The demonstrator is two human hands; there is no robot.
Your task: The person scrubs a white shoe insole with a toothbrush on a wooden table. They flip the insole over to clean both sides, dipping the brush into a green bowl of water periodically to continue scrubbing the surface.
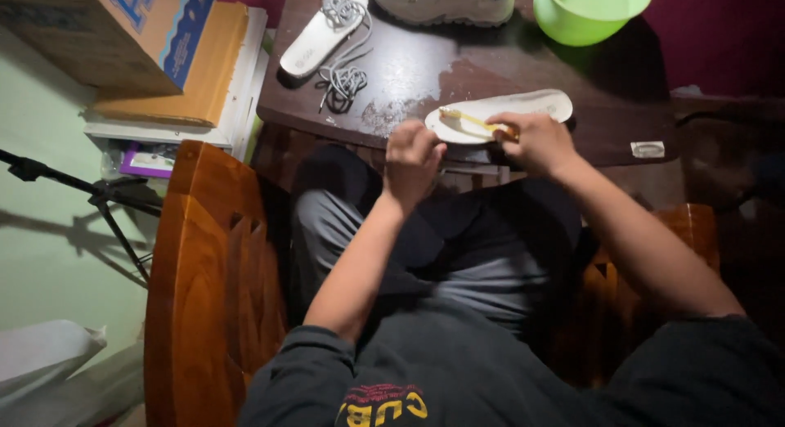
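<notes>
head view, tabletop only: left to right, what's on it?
White insole with grey laces on it → loose grey laces → left hand → yellow toothbrush → right hand → green plastic bowl → small white packet.

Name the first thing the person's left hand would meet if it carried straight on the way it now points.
Probably the white foam insole on the dark wooden table: the left hand already sits at its near end.
</notes>
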